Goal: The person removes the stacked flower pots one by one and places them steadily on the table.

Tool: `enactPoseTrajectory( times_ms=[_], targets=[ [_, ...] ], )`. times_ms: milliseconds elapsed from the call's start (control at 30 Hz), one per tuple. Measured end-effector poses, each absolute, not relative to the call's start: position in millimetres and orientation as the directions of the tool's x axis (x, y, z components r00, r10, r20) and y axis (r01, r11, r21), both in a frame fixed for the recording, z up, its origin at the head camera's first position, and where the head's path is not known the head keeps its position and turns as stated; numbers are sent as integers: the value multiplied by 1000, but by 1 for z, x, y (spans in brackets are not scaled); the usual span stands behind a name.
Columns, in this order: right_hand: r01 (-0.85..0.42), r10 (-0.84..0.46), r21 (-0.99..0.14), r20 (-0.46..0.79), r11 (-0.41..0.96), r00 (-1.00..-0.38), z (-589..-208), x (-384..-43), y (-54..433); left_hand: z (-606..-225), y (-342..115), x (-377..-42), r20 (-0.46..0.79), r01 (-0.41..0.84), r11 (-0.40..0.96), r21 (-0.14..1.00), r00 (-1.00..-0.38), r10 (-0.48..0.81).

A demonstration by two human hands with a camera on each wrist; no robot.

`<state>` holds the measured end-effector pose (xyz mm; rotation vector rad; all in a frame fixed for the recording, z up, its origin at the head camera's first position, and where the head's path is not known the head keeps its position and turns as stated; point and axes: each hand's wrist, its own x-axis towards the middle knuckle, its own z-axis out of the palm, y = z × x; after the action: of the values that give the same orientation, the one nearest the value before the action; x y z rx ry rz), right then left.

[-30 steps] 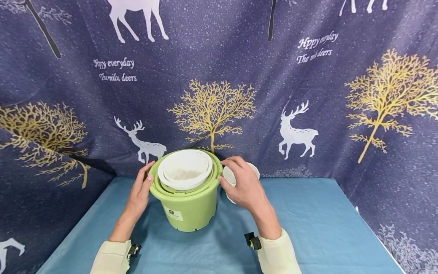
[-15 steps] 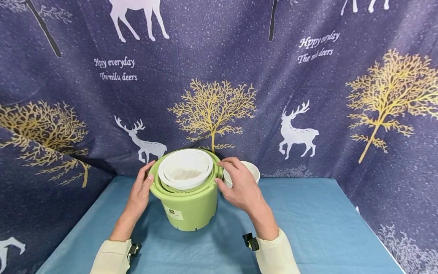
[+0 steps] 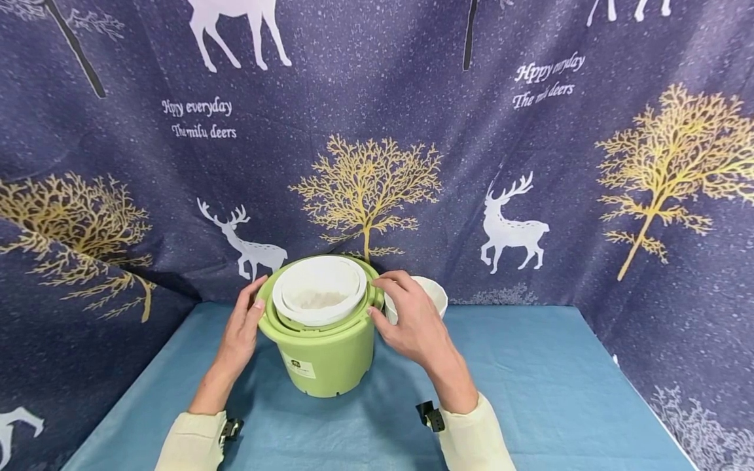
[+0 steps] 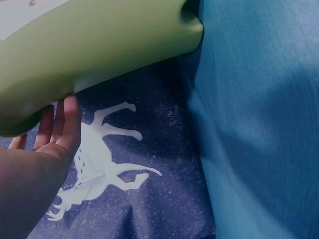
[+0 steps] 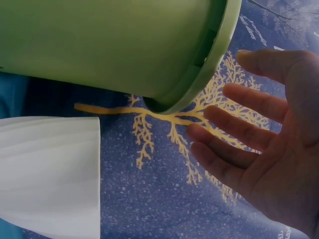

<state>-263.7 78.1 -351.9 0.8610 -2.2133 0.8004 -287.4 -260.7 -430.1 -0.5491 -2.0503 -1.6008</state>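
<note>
Pot (image 3: pixel 338 363), green and upright, stands on the blue desk (image 3: pixel 559 392) in my head feed, with a pale label (image 3: pixel 299 368) low on its front. Inside its stepped green rim I see a white container (image 3: pixel 318 321), slightly tilted, a second white rim within it and a greyish patch at the bottom. A person's left grip (image 3: pixel 237 320), a bare hand, lies along the pot's left side with thumb and fingertips at the rim. Opposite, the right grip (image 3: pixel 415 324) has its fingertips at the right edge of the rim, in front of a white bowl (image 3: pixel 434 293) that it partly covers. Both forearms wear cream sleeves (image 3: pixel 191 441), and a dark backdrop (image 3: pixel 412 98) printed with deer and trees hangs behind.

From the left wrist I get the pot's wall across the top and the label's corner at upper left. The left fingers are nearly straight, resting against the wall just below the rim rather than wrapped round it.

From the right wrist I see the right grip loosely spread and holding nothing, its fingers pointing toward the pot's rim; whether one touches I can't tell. The white bowl sits just beside the pot, a gap between them.
</note>
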Motion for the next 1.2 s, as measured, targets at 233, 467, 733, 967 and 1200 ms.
enactPoseTrajectory(
  times_ms=[233,467,733,967,1200],
  targets=[
    [-738,-361,-299,723,605,-589,-352,-264,78,-430,-260,-287,595,585,227,778,-803,31],
    [-740,-369,-295,719,605,-589,-352,-264,77,-431,-261,-287,591,582,223,782,-806,31],
    [-756,-375,-286,731,589,-570,-351,-264,76,-431,-262,-288,598,588,231,776,-801,31],
    [-756,-378,-280,732,591,-567,-353,-265,75,-431,-262,-289,602,592,236,771,-798,33],
    [-759,-380,-282,731,587,-566,-354,-264,74,-432,-262,-289,604,591,242,769,-797,26]
  ],
)
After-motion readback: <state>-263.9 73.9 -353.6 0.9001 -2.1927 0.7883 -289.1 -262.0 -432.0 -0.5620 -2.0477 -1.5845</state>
